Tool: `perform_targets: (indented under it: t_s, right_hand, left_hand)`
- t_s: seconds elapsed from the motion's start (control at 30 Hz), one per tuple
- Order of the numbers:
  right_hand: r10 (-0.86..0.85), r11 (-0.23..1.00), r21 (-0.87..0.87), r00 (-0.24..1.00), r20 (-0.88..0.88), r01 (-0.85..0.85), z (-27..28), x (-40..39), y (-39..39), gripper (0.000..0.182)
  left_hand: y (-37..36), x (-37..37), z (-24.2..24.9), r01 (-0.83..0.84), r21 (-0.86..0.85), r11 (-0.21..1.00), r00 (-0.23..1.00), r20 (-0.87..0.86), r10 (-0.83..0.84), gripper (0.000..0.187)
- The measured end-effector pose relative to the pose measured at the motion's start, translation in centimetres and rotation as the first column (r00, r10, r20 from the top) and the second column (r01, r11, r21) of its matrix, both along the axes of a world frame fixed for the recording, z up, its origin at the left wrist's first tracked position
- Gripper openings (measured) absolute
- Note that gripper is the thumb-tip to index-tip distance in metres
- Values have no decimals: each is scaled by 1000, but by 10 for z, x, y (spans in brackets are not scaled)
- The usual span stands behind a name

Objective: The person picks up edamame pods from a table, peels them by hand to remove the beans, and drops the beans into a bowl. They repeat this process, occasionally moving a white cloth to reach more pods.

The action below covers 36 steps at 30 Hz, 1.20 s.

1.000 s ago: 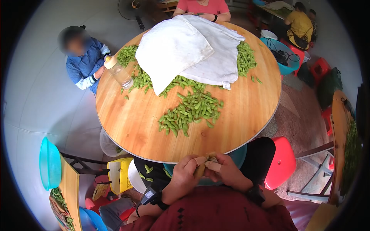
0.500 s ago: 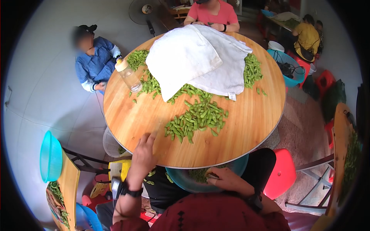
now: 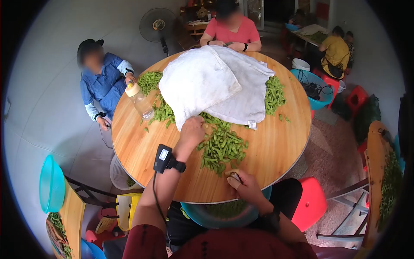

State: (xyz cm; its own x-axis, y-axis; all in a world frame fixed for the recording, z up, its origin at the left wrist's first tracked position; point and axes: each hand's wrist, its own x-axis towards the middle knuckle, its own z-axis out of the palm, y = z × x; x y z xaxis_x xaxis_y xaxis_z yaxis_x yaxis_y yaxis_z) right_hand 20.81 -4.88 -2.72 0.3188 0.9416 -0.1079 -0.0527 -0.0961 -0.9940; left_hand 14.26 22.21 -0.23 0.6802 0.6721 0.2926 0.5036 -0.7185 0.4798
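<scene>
My left hand (image 3: 192, 131) reaches over the round wooden table (image 3: 276, 159) to the pods at the white cloth's near edge. Its fingers curl down, and what they hold, if anything, is hidden. Closer to me lies a loose pile of green soybean pods (image 3: 224, 149). My right hand (image 3: 248, 186) is at the table's near edge, just below the pile, closed around a small, partly shiny object (image 3: 234, 175) whose kind I cannot make out. Under the edge, a teal basin (image 3: 194, 210) with green bits inside sits by my lap.
White cloths (image 3: 200, 82) cover more pods in the table's middle. A clear bottle (image 3: 140, 101) stands at the left. One person in blue (image 3: 101, 84) sits left, another in pink (image 3: 235, 34) across. A red stool (image 3: 311, 203) is at my right.
My left hand has moved forward from the table's near-left edge to the pods by the cloth. My right hand has risen from over the basin to the table edge.
</scene>
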Motion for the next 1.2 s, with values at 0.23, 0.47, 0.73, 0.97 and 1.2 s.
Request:
perform_targets:
  t_s: [0.23,0.47,0.73,0.97,1.2]
  right_hand:
    - [-82,995,61,993,82,77,-4,-3,-2,19]
    - [-94,995,30,993,68,92,1,-6,-1,17]
    - [-83,995,43,995,-47,85,0,-5,-6,22]
    - [-2,999,53,1000,-25,4,4,-6,-8,22]
    - [149,989,64,960,-239,-137,39,-21,-26,17]
  left_hand:
    - [-2,63,-16,-261,80,962,960,127,250,57]
    - [17,36,-27,-24,184,983,996,84,9,36]
    - [-15,-55,-9,189,147,971,972,-165,-164,25]
    - [-100,-93,22,191,-178,965,973,168,-161,34]
    - [-171,-105,22,485,-434,760,865,365,-344,52]
